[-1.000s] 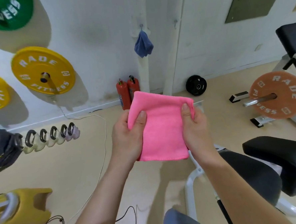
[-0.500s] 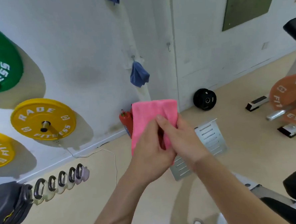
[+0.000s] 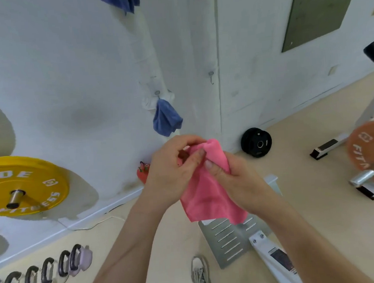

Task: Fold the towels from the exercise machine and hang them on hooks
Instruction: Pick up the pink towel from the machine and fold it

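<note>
Head view puts your two hands at the middle of the frame, both on the pink towel [image 3: 208, 190]. Your left hand [image 3: 172, 170] has its fingers curled over the towel's bunched upper end and pinches it. Your right hand [image 3: 239, 182] grips the cloth just beside it, thumb on the front, fingers wrapped behind. The rest of the towel hangs loose below your hands, its lower edge over the slotted plate [image 3: 227, 239] on the floor.

Just above your hands, a blue towel [image 3: 166, 118] hangs from a hook on the white wall. A second blue cloth [image 3: 120, 1] shows at the top edge. Right of the hung towel, a bare hook [image 3: 211, 76] sits on the wall. A yellow disc [image 3: 24, 184] is mounted at left, a black disc [image 3: 256, 144] leans by the wall at right, and an orange disc [image 3: 368, 150] is at the right edge. Your shoe [image 3: 199, 271] shows at the bottom.
</note>
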### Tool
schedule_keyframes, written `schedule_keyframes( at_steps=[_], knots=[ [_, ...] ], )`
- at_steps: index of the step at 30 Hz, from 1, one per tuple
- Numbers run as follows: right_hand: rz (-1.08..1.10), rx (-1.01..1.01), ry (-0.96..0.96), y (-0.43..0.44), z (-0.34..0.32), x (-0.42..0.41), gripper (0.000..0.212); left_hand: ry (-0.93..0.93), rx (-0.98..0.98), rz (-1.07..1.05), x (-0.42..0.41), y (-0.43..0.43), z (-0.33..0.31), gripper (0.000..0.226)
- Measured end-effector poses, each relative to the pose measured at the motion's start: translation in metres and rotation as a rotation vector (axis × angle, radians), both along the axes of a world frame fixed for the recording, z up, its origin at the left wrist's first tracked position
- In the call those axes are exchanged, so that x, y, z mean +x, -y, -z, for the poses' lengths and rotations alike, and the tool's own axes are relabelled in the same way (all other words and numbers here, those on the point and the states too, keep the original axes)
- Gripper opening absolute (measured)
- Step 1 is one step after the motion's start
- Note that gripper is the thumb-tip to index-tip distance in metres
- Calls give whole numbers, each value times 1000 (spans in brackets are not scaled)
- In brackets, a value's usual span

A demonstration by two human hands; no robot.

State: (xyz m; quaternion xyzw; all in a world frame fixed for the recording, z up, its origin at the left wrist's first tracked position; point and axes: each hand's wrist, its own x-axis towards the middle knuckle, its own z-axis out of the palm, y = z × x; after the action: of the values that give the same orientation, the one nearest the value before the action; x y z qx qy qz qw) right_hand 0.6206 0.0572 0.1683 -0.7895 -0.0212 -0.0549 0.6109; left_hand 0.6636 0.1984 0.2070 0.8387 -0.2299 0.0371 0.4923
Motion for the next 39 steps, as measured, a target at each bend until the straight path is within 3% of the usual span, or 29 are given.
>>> schedule_keyframes(
  at_steps=[4,8,13,17,22,26,29,31,35,39],
  knots=[
    [9,-85,-18,0,-2,70,17,-169,-23,152,82,-10,11,38],
    [5,-106,-46,-1,-11,135,17,-211,-33,202,154,-18,7,20],
    [40,89,-66,16,-20,188,44,-249,-48,156,221,2,16,11],
    [43,31,-88,46,-23,226,28,-333,-80,196,254,33,21,7],
    [36,111,-184,94,-14,262,16,-313,-81,138,284,78,30,11],
    [19,23,-195,127,-5,288,18,-369,-6,247,300,108,30,19],
    [19,-40,-233,147,0,312,13,-447,-50,274,320,123,36,11],
    [-30,-100,-295,159,2,331,8,-411,-48,246,340,132,45,4],
    [-165,-244,-497,184,15,381,14,-365,-33,166,391,148,67,19],
    [-132,-275,-575,209,41,440,17,-479,-21,184,452,161,93,18]
  ],
)
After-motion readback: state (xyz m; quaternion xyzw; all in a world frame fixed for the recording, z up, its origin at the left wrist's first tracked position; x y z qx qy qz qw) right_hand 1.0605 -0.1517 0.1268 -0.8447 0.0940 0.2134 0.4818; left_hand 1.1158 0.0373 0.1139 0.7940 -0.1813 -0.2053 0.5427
